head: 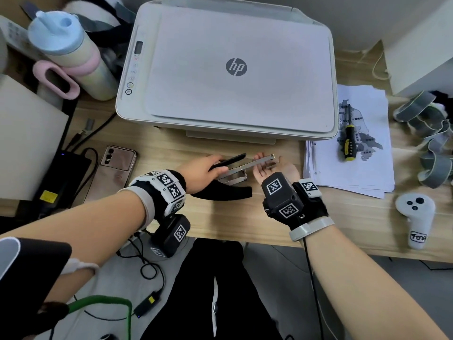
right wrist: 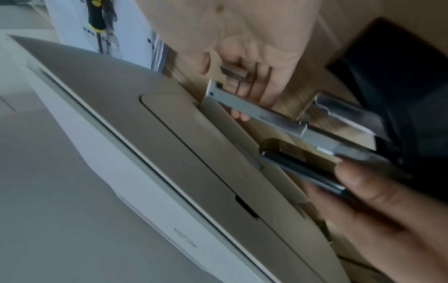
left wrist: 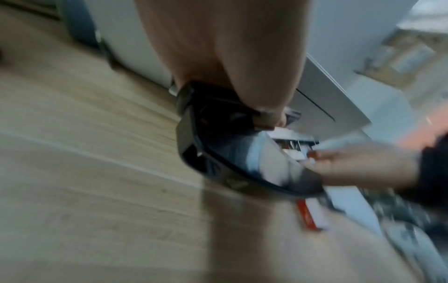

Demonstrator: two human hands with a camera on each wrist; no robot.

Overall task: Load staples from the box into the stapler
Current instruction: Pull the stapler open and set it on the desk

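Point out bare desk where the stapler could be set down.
Bare wood lies along the desk's near edge, between phone and controller, under both wrists. Papers crowd the right, printer the back, cables the left.

Black stapler (head: 228, 192) with silver metal channel (head: 257, 163); white printer (head: 228, 69); pale woodgrain desk (head: 245, 217); yellow-and-black screwdriver (head: 348, 141).

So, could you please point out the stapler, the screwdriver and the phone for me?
stapler (head: 259, 162), head view, on its silver staple rail.
screwdriver (head: 349, 146), head view, on its black and yellow handle.
phone (head: 115, 168), head view, on its back, below the camera lenses.
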